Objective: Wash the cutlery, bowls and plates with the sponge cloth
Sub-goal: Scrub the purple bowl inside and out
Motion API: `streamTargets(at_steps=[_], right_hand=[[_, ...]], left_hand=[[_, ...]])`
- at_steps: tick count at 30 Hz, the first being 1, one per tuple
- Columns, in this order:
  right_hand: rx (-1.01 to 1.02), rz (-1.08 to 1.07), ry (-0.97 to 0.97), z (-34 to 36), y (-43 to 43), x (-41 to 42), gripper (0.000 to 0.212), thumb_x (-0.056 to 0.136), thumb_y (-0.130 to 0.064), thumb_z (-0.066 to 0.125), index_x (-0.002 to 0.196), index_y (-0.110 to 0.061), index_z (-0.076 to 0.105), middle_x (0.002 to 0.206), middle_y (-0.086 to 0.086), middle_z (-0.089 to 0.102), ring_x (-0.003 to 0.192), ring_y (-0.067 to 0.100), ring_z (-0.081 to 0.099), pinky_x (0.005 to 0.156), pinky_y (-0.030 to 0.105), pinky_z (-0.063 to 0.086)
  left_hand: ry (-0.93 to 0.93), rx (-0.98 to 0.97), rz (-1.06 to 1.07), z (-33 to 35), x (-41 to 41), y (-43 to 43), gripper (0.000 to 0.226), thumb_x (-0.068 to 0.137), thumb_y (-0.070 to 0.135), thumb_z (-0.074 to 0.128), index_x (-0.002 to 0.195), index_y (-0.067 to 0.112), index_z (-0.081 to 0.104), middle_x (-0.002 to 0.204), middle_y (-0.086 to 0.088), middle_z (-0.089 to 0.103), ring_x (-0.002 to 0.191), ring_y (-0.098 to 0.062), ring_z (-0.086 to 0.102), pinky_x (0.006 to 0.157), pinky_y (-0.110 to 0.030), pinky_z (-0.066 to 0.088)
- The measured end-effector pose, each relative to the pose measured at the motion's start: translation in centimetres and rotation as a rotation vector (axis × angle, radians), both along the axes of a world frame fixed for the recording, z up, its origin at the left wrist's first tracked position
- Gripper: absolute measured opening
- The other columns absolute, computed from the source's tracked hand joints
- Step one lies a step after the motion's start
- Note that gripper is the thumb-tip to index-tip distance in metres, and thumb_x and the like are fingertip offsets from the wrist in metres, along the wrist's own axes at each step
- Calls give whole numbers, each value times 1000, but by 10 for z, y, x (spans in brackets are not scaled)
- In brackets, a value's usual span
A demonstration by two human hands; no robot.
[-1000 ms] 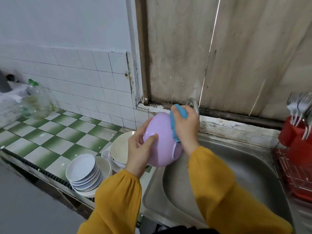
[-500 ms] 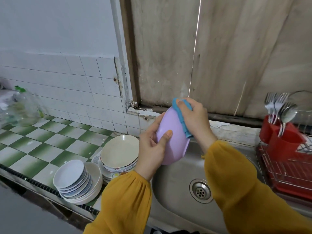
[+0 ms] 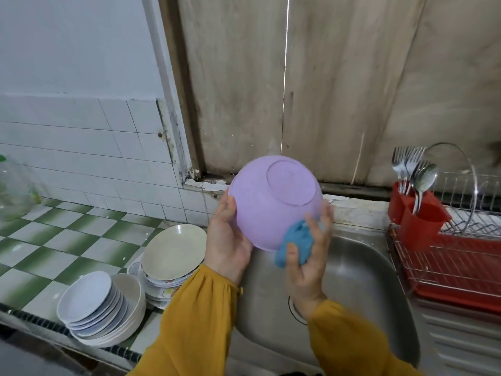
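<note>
The purple bowl [image 3: 271, 204] has turned its base toward me above the sink's [image 3: 366, 267] left edge, the left hand [image 3: 227, 245] gripping its rim, the right hand [image 3: 309, 261] now holding the sponge cloth [image 3: 296, 244] against its lower outside, probably to wash that side.

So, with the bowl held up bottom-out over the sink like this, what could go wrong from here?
1. The round lilac plastic bowl hangs over the steel sink, held mainly by the left hand at its rim. If wet, it might slip as the right hand rubs the blue sponge cloth against it.
2. The tilted stack of white plates sits at the counter's front edge, close to the left sleeve. An elbow nudge could topple it.
</note>
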State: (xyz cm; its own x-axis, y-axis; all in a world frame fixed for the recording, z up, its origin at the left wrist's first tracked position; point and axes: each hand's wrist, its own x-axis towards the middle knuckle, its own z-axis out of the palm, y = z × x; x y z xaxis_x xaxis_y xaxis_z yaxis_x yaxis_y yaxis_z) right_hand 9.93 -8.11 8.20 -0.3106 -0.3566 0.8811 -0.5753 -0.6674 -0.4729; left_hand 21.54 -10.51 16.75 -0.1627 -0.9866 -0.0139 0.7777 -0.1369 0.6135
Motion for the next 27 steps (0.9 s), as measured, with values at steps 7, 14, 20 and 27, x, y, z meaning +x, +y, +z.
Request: streamTargets(at_steps=[7,14,20,27], right_hand=[[496,495,-1160,77,-16,-47,45,85,-39,62,121,-12,63,107,8,68,95,24,65,78,32,52],[548,281,-338,121,-6,-49,27,83,-38,60,107,-32,70,111,-6,70,100,13,65,88,28,50],[83,-111,490,85,14,-8,35,91,-29,56,121,-15,67,139,9,56,138,28,41,112,51,33],[308,70,-201,90,2,-23,40,93,-33,52,132,-36,50,156,-5,32,148,6,15,115,17,21]], left_hand=[[-251,-246,28,4,10,3,50,83,18,56,133,17,56,130,0,63,122,-23,57,102,-47,46],[-656,-603,120,7,-11,28,47,82,13,61,129,18,56,125,14,64,119,-6,58,102,-21,44],[-206,-100,180,11,-20,23,36,91,-7,53,122,9,63,115,-17,69,108,-31,64,97,-43,51],[-230,-77,173,12,-12,25,36,92,2,52,127,11,60,109,1,73,101,-20,67,90,-38,55]])
